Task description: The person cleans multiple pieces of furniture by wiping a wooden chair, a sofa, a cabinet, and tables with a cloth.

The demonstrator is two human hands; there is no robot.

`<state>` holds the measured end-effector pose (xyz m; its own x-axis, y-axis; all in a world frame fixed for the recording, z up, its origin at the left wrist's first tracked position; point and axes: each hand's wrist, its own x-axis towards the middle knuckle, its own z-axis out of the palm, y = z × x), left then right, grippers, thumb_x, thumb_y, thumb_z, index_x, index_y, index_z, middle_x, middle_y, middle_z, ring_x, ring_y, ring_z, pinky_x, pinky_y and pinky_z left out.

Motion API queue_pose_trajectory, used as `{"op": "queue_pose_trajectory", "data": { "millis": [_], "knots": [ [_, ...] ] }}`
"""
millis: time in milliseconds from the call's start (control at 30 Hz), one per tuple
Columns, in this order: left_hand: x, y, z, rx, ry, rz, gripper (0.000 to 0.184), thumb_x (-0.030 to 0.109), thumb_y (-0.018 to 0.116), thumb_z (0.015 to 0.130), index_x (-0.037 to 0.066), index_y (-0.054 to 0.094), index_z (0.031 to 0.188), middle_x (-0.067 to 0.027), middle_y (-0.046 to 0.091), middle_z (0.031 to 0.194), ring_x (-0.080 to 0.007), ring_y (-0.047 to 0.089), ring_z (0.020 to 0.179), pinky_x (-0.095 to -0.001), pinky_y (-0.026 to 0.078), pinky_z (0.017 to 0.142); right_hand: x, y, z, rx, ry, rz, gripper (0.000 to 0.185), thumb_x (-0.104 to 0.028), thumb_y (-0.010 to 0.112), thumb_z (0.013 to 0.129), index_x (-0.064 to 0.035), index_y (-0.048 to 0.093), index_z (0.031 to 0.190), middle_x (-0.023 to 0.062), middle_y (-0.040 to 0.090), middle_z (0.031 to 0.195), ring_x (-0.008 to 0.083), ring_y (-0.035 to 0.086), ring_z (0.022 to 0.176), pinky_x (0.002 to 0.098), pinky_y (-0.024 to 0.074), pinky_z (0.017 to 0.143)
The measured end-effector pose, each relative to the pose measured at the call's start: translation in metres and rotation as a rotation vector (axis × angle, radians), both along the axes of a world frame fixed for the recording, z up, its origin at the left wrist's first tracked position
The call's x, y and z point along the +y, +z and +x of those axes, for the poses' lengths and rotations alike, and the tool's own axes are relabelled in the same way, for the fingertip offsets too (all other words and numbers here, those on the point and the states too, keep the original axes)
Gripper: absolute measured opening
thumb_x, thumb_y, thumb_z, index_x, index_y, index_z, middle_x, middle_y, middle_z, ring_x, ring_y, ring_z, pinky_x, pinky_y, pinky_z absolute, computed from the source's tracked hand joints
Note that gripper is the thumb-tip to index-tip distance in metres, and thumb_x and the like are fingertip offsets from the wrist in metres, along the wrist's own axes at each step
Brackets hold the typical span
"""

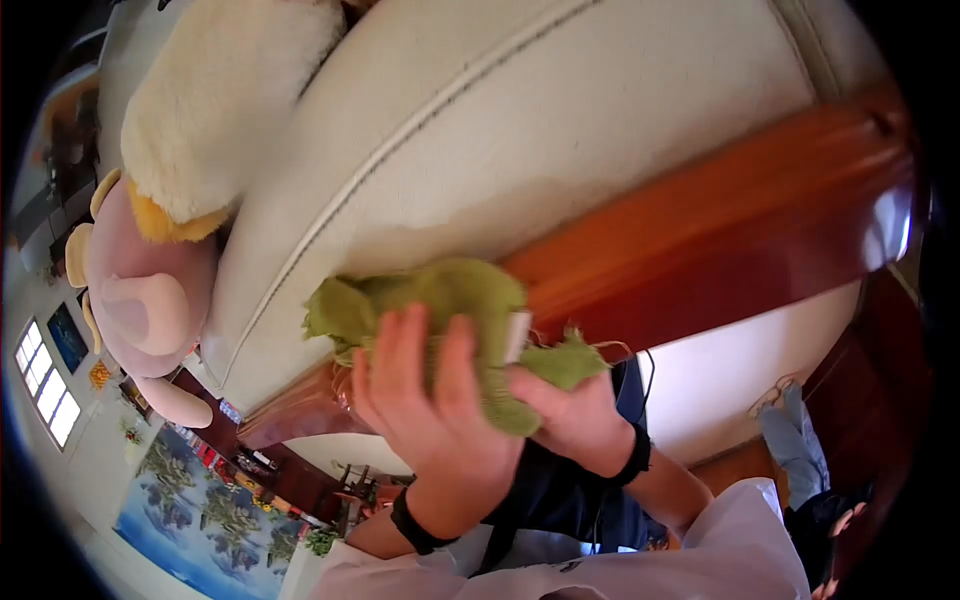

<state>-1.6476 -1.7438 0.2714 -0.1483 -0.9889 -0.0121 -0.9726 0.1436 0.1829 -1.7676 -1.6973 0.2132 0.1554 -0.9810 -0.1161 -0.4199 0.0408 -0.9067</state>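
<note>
You are grasping a crumpled green cloth point(460, 285) with two hands at the edge of the sofa point(600, 130), where its pale upholstery is meeting the polished wooden rail point(700, 230). Your left hand point(440, 430) is covering the middle of the cloth, its fingers extending across the near face; its thumb is hiding, so you cannot tell how firmly that hand is closing. Your right hand point(580, 425) is gripping the frayed end, thumb pressing on top, beside a small white tag point(517, 337). The cloth's long axis is running obliquely across the rail, from a loose fold beyond the left fingers to the end in the right hand; both hands are touching it, the left lying nearer its centre. Toward the sofa's far end, a cream plush toy point(220, 100) and a pink plush toy point(150, 290) are resting, well apart from the cloth.
</note>
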Motion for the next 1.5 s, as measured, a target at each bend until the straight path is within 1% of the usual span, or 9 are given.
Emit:
{"op": "queue_pose_trajectory", "data": {
  "millis": [200,300,400,600,633,767,1000,1467,1500],
  "knots": [
    [-0.021,0.0,-0.055,0.044,-0.039,0.15,0.053,0.023,0.067,0.088,0.002,0.052,0.134,-0.0168,0.057,0.127,-0.033,0.057,0.117,-0.0553,0.039,0.105,-0.028,0.016,-0.05,-0.048,-0.208,0.119,0.038,-0.013,0.076,0.08,-0.0305,0.073,0.113,0.0013,0.074,0.101,0.0187,0.073,0.085,0.0293,0.0556,0.071],
    [-0.023,-0.002,-0.075,0.105,0.027,0.144,0.063,0.021,0.069,0.085,0.0,0.045,0.138,-0.0202,0.054,0.129,-0.0384,0.052,0.122,-0.0595,0.032,0.11,-0.032,0.019,-0.073,-0.481,-0.398,0.508,0.035,-0.014,0.076,0.085,-0.0337,0.075,0.114,0.0017,0.074,0.102,0.0203,0.072,0.084,0.0289,0.0555,0.071],
    [-0.021,-0.002,-0.104,0.133,0.09,0.127,0.066,0.018,0.07,0.082,-0.002,0.044,0.139,-0.0219,0.051,0.131,-0.042,0.048,0.125,-0.0627,0.026,0.112,-0.029,0.018,-0.111,0.146,0.074,0.001,0.048,-0.004,0.079,0.082,-0.022,0.07,0.126,0.0095,0.072,0.113,0.0269,0.071,0.095,0.0352,0.0549,0.087],
    [-0.039,-0.009,-0.17,0.249,0.063,-0.038,0.07,0.018,0.072,0.081,-0.002,0.042,0.141,-0.023,0.047,0.135,-0.0411,0.044,0.131,-0.063,0.023,0.113,-0.061,0.037,-0.177,0.225,-0.007,-0.156,0.06,0.001,0.078,0.071,-0.0178,0.068,0.127,0.0137,0.073,0.116,0.0346,0.072,0.102,0.0401,0.0578,0.087],
    [-0.044,-0.003,-0.182,0.259,-0.01,-0.045,0.068,0.013,0.07,0.082,-0.003,0.041,0.143,-0.0253,0.046,0.137,-0.0425,0.043,0.132,-0.064,0.024,0.113,-0.066,0.042,-0.188,0.252,-0.099,-0.186,0.069,-0.003,0.072,0.072,-0.0264,0.065,0.136,0.0065,0.075,0.103,0.0287,0.07,0.074,0.0376,0.058,0.067],
    [-0.076,0.016,-0.251,0.481,-0.189,-0.078,0.07,-0.001,0.065,0.08,-0.005,0.039,0.145,-0.0314,0.044,0.137,-0.0477,0.042,0.133,-0.0646,0.025,0.115,-0.081,0.088,-0.251,0.472,-0.191,-0.221,0.08,0.0,0.069,0.077,-0.0289,0.05,0.149,0.0123,0.072,0.105,0.0318,0.068,0.076,0.0403,0.0555,0.067],
    [-0.126,0.025,-0.367,0.15,-0.202,-0.378,0.059,0.014,0.069,0.079,-0.007,0.048,0.13,-0.0207,0.055,0.103,-0.0345,0.053,0.095,-0.0447,0.04,0.091,-0.105,0.078,-0.331,0.38,-0.408,-0.242,0.077,-0.007,0.067,0.091,-0.0333,0.035,0.156,0.0217,0.071,0.097,0.0444,0.068,0.078,0.0482,0.0529,0.065],
    [-0.213,0.039,-0.5,-0.038,-0.257,-0.094,0.067,0.024,0.082,0.077,-0.004,0.047,0.127,-0.0158,0.058,0.109,-0.0259,0.064,0.095,-0.0361,0.052,0.078,-0.196,0.067,-0.458,0.32,-0.486,-0.275,0.074,-0.012,0.063,0.095,-0.0335,0.028,0.157,0.0246,0.068,0.085,0.0468,0.066,0.078,0.051,0.0516,0.067],
    [-0.22,0.041,-0.503,0.035,-0.273,-0.041,0.058,0.018,0.079,0.079,-0.005,0.044,0.119,-0.0234,0.059,0.112,-0.0354,0.067,0.098,-0.0441,0.057,0.08,-0.2,0.069,-0.461,0.355,-0.492,-0.231,0.073,-0.013,0.062,0.095,-0.0332,0.028,0.156,0.0244,0.069,0.086,0.0464,0.066,0.078,0.0511,0.0518,0.067]
  ]
}}
